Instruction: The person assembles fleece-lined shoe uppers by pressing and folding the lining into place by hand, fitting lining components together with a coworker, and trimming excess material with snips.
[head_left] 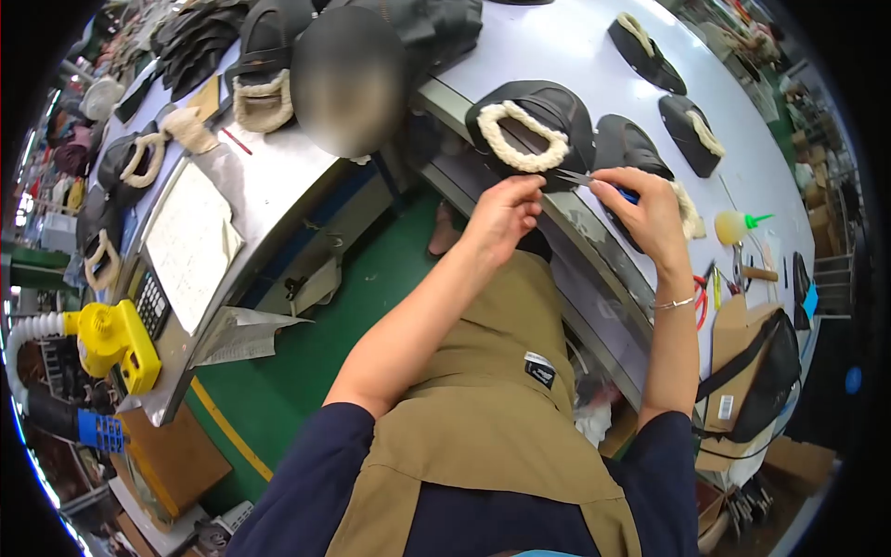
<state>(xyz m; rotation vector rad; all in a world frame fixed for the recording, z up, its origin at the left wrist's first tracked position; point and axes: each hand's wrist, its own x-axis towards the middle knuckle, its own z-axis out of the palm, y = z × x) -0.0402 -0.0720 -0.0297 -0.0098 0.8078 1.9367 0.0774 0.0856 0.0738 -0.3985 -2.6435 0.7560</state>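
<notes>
A black shoe upper with a cream fleece-lined opening (522, 136) lies at the near edge of the white table. Just below its fleece rim is my left hand (507, 215), thumb and fingers pinched together; whatever is between them is too small to make out. My right hand (645, 206) is closed around small scissors (574, 176) with blue on the handle, their metal blades pointing left toward the upper and my left fingertips. Beside that hand sits another black upper (624, 144), partly hidden behind it.
More fleece-lined pieces (691, 135) lie on the table, with a green-tipped bottle (733, 226), a hammer (759, 274) and a black bag (768, 381) at right. Another person's blurred head (349, 82) is ahead. A left bench holds papers (190, 243) and a yellow device (116, 343).
</notes>
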